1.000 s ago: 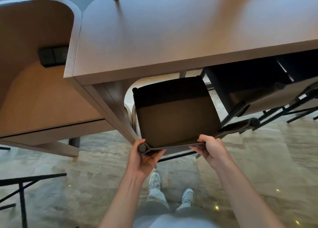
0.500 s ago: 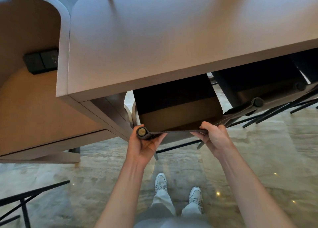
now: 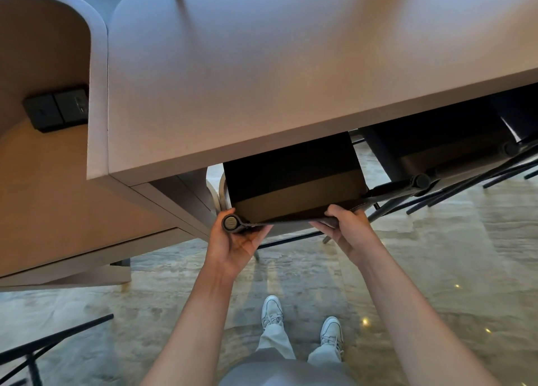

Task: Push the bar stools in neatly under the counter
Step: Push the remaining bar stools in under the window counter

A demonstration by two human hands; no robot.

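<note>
A bar stool [image 3: 297, 193] with a brown seat and a dark rolled back edge stands partly under the pale counter [image 3: 262, 80]; its far half is hidden in the counter's shadow. My left hand [image 3: 233, 240] grips the left end of the stool's rolled back bar, thumb over the round end cap. My right hand [image 3: 346, 225] grips the same bar at its right end. A second dark stool [image 3: 436, 150] sits under the counter to the right, its seat mostly hidden.
The counter's support panel [image 3: 180, 202] stands just left of the stool. A lower wooden desk [image 3: 52, 182] with a black socket block [image 3: 56, 109] is at the left. Black metal legs [image 3: 35, 348] show at the bottom left. My feet stand on the marble floor [image 3: 436, 269].
The stool has slid further in under the counter, with both hands still gripping its back bar. More of the seat is now hidden beneath the counter edge.
</note>
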